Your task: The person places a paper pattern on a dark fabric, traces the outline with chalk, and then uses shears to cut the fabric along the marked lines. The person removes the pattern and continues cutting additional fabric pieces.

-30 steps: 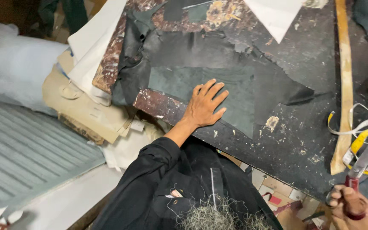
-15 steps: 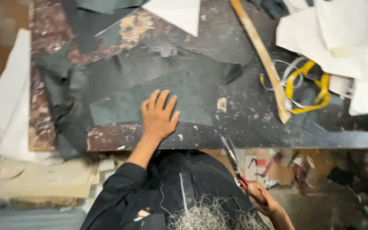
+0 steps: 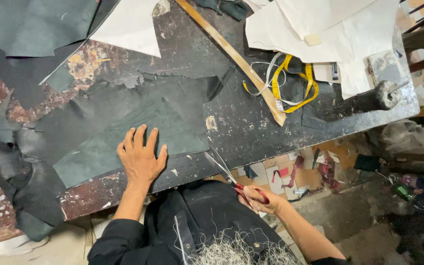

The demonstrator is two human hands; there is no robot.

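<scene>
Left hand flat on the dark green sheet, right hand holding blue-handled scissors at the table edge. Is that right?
Not quite. The head view shows the scissors in the right hand have red handles, not blue. The rest stands: the left hand lies flat on the dark green sheet, and the scissors' blades reach the table edge.

Light is even and diffuse, moderately bright; no single source is evident. Shadows on the worn dark table (image 3: 251, 122) are soft and faint. White paper sheets (image 3: 330, 29) at the table's far right edge read near overexposed. Dark fabric (image 3: 123, 122) shows a slight sheen. Floor clutter right of the table is soft and smeared. Lines bow slightly toward the frame edges.
</scene>
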